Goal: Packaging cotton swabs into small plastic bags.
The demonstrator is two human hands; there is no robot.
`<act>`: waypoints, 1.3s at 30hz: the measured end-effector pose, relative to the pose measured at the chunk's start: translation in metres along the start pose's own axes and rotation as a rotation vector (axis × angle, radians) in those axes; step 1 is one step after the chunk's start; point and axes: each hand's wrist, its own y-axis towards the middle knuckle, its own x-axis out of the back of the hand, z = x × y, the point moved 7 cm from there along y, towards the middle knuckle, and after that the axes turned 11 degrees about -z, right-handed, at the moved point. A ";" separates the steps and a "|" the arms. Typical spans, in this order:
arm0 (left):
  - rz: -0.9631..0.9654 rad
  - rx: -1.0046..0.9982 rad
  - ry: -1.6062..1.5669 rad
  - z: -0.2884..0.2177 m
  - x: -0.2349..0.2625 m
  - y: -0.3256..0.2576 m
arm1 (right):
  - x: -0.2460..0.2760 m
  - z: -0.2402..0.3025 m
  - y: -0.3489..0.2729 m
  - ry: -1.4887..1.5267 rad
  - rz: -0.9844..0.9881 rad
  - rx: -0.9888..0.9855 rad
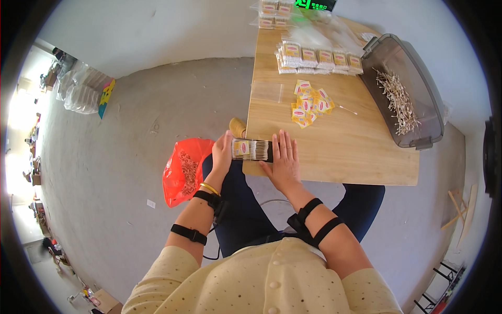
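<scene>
A small clear pack of cotton swabs with a yellow and white card lies across the table's near left corner. My left hand is closed around its left end, past the table edge. At the other end, my right hand rests flat with fingers stretched out, touching a black piece beside the swabs. How far that black piece extends under the hand is hidden. Farther up the table lie a loose heap of yellow and white cards and a single cotton swab.
A grey plastic bin holding loose swabs stands at the table's right. Filled packs are lined up at the back, with more packs behind. A flat clear bag lies near the left edge. On the floor, a red bag contains swabs.
</scene>
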 end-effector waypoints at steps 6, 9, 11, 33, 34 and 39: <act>0.048 -0.072 0.395 0.011 0.013 0.015 | -0.004 0.002 0.001 -0.114 0.090 0.108; 0.035 -0.064 0.341 0.015 0.012 0.017 | -0.003 0.010 0.002 -0.151 0.111 0.116; 0.018 -0.106 0.353 0.012 0.011 0.014 | -0.004 0.015 0.002 -0.171 0.115 0.114; 0.044 -0.254 0.407 0.000 -0.012 0.000 | -0.027 0.028 0.005 0.140 -0.075 -0.037; 0.081 -0.186 0.379 -0.003 -0.019 -0.005 | -0.028 0.019 0.000 0.238 -0.187 -0.039; 0.045 -0.107 0.367 0.033 0.017 0.012 | -0.019 0.021 0.006 0.336 -0.133 0.107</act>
